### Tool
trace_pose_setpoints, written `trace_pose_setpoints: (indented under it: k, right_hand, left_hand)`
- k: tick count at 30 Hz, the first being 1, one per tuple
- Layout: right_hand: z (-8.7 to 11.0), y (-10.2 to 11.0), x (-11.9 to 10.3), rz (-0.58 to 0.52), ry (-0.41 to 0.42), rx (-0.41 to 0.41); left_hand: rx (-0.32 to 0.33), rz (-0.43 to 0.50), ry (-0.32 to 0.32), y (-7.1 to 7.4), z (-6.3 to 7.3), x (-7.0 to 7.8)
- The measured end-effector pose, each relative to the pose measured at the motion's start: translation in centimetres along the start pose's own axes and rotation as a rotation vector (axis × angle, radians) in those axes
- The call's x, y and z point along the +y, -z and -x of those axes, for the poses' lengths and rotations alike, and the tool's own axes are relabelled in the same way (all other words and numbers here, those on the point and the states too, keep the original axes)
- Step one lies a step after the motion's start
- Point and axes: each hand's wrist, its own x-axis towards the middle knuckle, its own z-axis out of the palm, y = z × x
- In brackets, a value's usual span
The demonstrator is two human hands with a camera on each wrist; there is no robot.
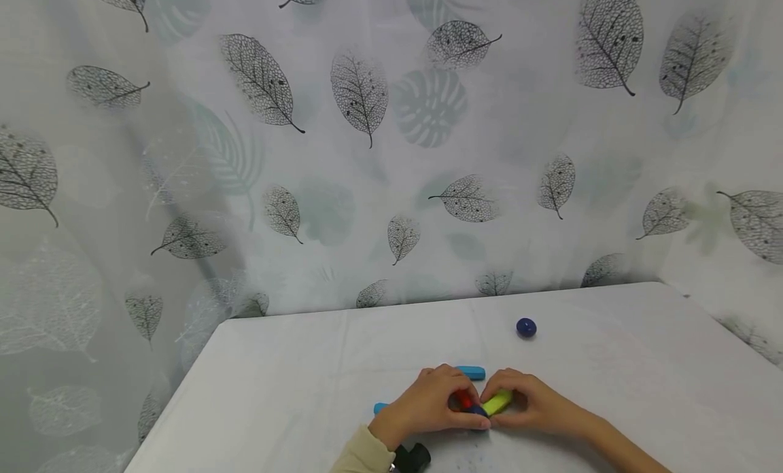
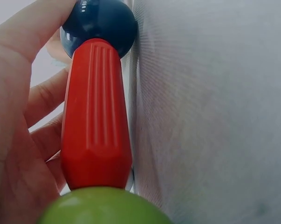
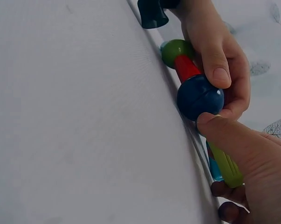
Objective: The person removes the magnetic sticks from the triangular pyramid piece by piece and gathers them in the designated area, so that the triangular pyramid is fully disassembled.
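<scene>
My left hand [image 1: 428, 404] holds a glossy dark blue ball [image 2: 100, 23] between thumb and fingers. A ridged red rod [image 2: 97, 116] runs from that ball to a green ball [image 2: 103, 210], and the three form one joined piece along the left palm. Opposite, my right hand [image 1: 541, 404] grips a yellow-green rod [image 1: 497, 402] between thumb and fingers. One end of this rod is right at the blue ball, where the right thumb tip also touches. The two hands meet there, fingertips close together, low over the white table [image 1: 293, 371].
A light blue rod [image 1: 471, 372] lies just beyond the hands, and the end of another light blue piece [image 1: 380, 408] shows left of the left wrist. Farther back sits a loose dark blue ball [image 1: 526, 327]. A leaf-patterned curtain [image 1: 342, 187] hangs behind the table.
</scene>
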Motion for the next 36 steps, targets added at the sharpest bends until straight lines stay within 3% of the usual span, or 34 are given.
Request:
trace_pose_setpoints:
  k: [8,15,27,36]
  right_hand:
    - [0.26,-0.25,0.26,0.01,0.005,0.007]
    - [0.31,-0.3,0.42,-0.002,0.044,-0.005]
    - [0.31,-0.29,-0.02,-0.037,-0.052,-0.004]
    - [0.49,-0.08,0.04,0.004,-0.02,0.005]
  left_hand:
    - [0.021,-0.037,-0.051,-0.07,0.04,-0.21]
    - [0.015,-0.016,-0.036,-0.12,0.11,-0.16]
    - [0.0,-0.02,-0.015,-0.16,0.0,-0.03]
    - [0.025,-0.033,-0.019,-0.39,0.04,-0.06]
